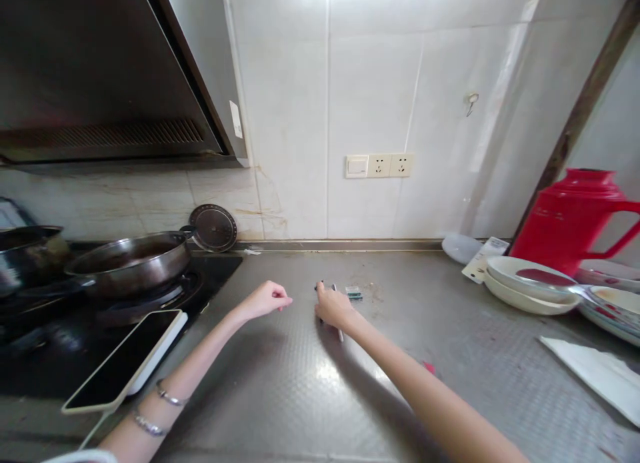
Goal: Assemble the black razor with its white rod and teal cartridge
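Observation:
My right hand (334, 308) is low over the metal countertop (280, 396), its fingers closed around a slim dark thing. Only small dark bits of that show at the fingertips, so its kind is hidden. Partly under the same hand lies a thin, pale, pen-like stick (341, 334). Just right of the knuckles is a small flat green and clear piece (354, 293). To the left, my left hand (265, 300) hovers above the counter with its fingers curled in and nothing visible in them. Two bracelets circle the left wrist.
A phone (125, 360) with a cable lies at the edge of the black stove (45, 363). A steel pan (135, 266) and a pot (35, 260) stand there. At right are stacked bowls (530, 296), a red thermos (565, 223) and a white paper (595, 373).

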The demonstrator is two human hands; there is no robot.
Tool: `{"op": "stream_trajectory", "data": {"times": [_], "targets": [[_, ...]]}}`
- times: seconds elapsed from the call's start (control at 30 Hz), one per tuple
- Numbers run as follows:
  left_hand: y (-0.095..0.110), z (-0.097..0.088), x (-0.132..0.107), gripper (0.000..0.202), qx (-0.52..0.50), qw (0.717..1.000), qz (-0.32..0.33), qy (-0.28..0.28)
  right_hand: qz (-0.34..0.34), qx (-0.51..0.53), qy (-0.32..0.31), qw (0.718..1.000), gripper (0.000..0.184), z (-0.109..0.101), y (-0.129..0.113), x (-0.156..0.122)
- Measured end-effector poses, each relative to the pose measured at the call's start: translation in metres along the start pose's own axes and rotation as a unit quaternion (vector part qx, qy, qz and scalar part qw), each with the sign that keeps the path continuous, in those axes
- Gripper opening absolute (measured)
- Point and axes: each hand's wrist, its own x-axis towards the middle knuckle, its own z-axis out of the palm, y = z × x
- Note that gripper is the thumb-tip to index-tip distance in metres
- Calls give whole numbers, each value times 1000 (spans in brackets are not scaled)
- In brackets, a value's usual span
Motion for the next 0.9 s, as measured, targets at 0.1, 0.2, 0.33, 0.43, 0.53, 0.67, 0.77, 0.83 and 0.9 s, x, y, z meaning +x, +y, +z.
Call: {"op": "stream_trajectory", "data": {"times": [0.1, 0.2, 0.33, 0.43, 0.53, 0.67, 0.77, 0.83, 0.9], "targets": [[-1, -9, -13, 37, -8, 1000, 6, -4, 2, -2, 1, 1000, 37, 3, -4, 3], [-1, -15, -21, 37, -15, 1000, 16, -2, 3, -4, 4, 1000, 37, 7, -5, 4], [-1, -16, -24, 35, -29, 999, 43, 8, 20, -3, 6, 1000, 39, 12, -8, 3], [1, -15, -26, 34, -41, 998, 51, 9, 30, 2, 15, 999, 41, 15, -11, 1], [2, -13, -28, 33, -49, 997, 54, 11, 27, 12, 25, 999, 44, 17, -11, 0], [1, -10, -29, 34, -58, 997, 56, 18, 19, 26, 42, 999, 49, 11, -6, -2], [-2, -3, -26, 33, -59, 997, 47, 23, 20, 31, 58, 998, 52, -1, 6, -5], [-2, 4, -21, 34, -56, 997, 45, 23, 20, 35, 75, 996, 52, -11, 23, -9], [-1, 13, -16, 34, -44, 998, 44, 19, 16, 49, 110, 993, 51, -20, 47, -17]]}}
